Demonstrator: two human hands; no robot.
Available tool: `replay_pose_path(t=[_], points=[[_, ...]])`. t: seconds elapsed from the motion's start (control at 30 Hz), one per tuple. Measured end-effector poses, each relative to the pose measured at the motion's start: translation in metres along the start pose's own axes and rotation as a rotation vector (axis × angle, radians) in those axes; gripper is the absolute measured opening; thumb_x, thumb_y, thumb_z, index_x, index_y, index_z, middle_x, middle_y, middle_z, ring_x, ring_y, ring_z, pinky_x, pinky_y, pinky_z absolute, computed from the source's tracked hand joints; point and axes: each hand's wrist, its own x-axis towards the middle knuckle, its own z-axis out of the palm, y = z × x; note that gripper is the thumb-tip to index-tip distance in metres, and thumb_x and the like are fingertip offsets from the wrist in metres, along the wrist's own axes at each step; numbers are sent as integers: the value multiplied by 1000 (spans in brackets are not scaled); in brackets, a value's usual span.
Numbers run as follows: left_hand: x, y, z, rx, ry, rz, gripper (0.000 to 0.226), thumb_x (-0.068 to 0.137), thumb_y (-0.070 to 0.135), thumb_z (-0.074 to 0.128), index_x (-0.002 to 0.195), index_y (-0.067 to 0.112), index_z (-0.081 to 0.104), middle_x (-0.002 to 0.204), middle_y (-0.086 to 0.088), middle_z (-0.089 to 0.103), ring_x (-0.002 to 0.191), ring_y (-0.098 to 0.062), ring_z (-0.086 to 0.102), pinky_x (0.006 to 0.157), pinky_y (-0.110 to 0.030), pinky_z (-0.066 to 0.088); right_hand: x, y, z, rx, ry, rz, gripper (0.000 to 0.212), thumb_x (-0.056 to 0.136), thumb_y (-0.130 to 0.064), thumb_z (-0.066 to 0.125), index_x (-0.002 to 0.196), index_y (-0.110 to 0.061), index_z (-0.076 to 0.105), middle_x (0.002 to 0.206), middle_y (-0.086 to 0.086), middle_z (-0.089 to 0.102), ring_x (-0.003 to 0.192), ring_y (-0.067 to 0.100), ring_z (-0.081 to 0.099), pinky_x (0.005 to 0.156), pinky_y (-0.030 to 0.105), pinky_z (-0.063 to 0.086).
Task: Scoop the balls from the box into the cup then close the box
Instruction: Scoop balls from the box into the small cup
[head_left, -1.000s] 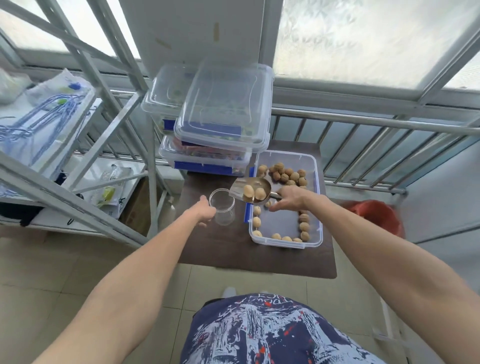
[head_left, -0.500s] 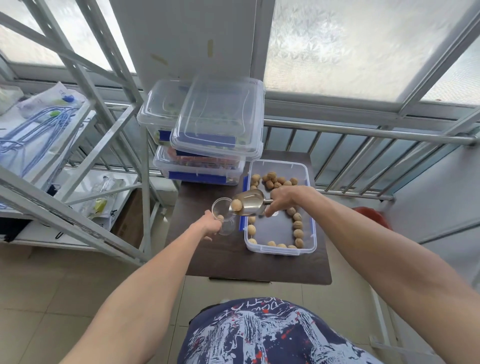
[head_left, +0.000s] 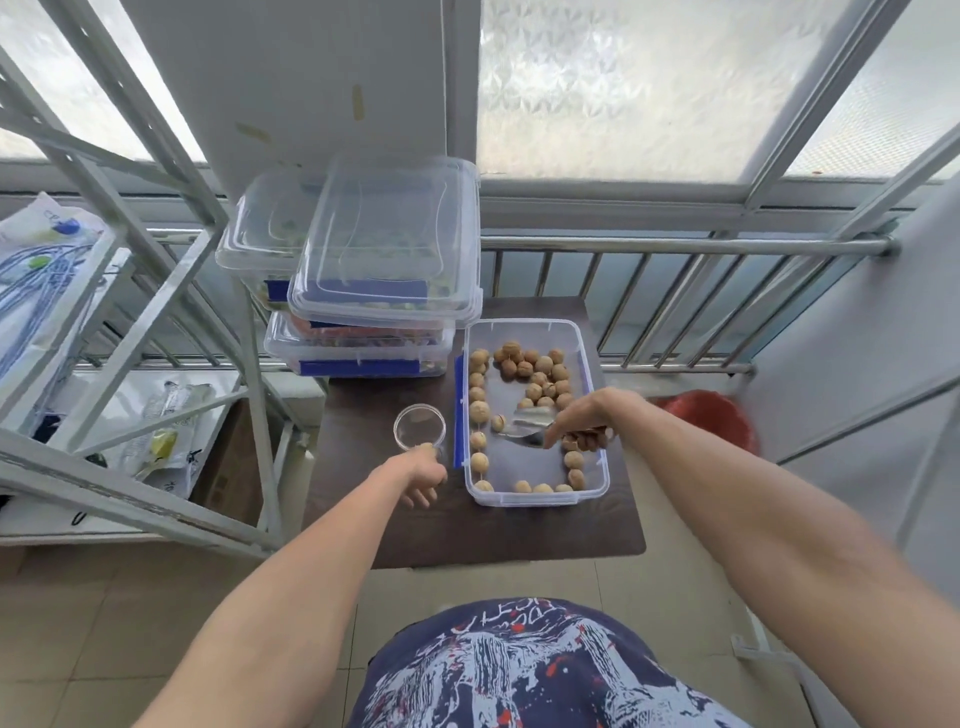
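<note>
A clear open box with a blue latch holds several tan balls on a small dark table. My right hand grips a metal scoop lowered inside the box; one ball lies at its left lip. To the left of the box stands a clear plastic cup with balls low inside it. My left hand holds the cup from its near side, fingers curled at its base. The box's clear lid rests on the stacked containers behind.
Stacked clear containers fill the table's back left. A metal shelf frame stands at the left, a steel railing behind, and a red bucket on the floor at the right.
The scoop tipped its balls into the cup, then my right hand swung it right and down into the box. My left hand stayed at the cup.
</note>
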Motion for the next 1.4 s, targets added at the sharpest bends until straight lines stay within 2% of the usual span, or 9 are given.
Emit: replay_pose_path(t=[0.3,0.4,0.57,0.97,1.03,1.13,1.23,1.33,1.4], points=[[17,27,12,-120,-12,-19,41,96,21,44,129,-1,55,107,-16,75,77,-23,75,65,-32,59,18,-8,30,6,-353,109,44,78,-50,71,72,-16,43,69,9,40,52,20,32,57,33,29],[22,33,14,-232,-10,-43,44,94,21,43,130,-2,54,107,-18,75,81,-25,76,67,-34,61,26,-18,37,1,-452,123,48,76,-51,70,86,-9,49,69,11,39,52,21,33,55,31,29],[28,41,19,-419,-7,-121,54,94,30,41,138,-1,49,118,-25,69,88,-30,72,71,-36,56,37,-35,45,160,-466,86,35,82,-38,62,82,-13,37,60,7,31,48,18,24,49,25,25],[34,44,18,-601,41,-213,73,92,59,37,153,19,36,143,-16,57,119,-37,63,80,-42,53,66,-34,33,255,-379,97,61,68,-53,77,100,-8,51,68,7,38,54,19,33,58,33,30],[34,42,20,-606,40,-209,75,92,62,36,153,19,37,142,-16,57,118,-36,63,81,-41,53,67,-31,32,324,-341,95,63,74,-51,77,113,-9,52,74,4,47,60,14,42,60,33,32],[36,39,22,-617,49,-196,72,94,60,35,152,17,38,141,-17,57,117,-35,63,83,-41,54,66,-27,34,423,-324,69,87,78,-48,76,149,-9,43,111,2,65,96,10,61,76,27,40],[39,37,24,-647,62,-207,68,95,57,36,148,16,43,135,-18,61,114,-35,65,80,-40,54,72,-25,39,453,-292,44,91,75,-52,76,146,-6,45,124,8,63,100,17,57,88,30,42],[40,35,25,-662,78,-219,65,94,53,37,144,14,49,130,-18,64,110,-34,67,70,-37,52,77,-27,45,494,-317,44,75,72,-57,74,129,-15,53,81,6,51,66,15,45,65,30,36],[39,35,26,-652,88,-219,64,93,50,38,140,9,53,123,-19,67,104,-32,68,67,-36,50,82,-28,48,562,-348,46,53,72,-56,73,100,-15,52,66,4,35,53,15,27,54,31,22]])
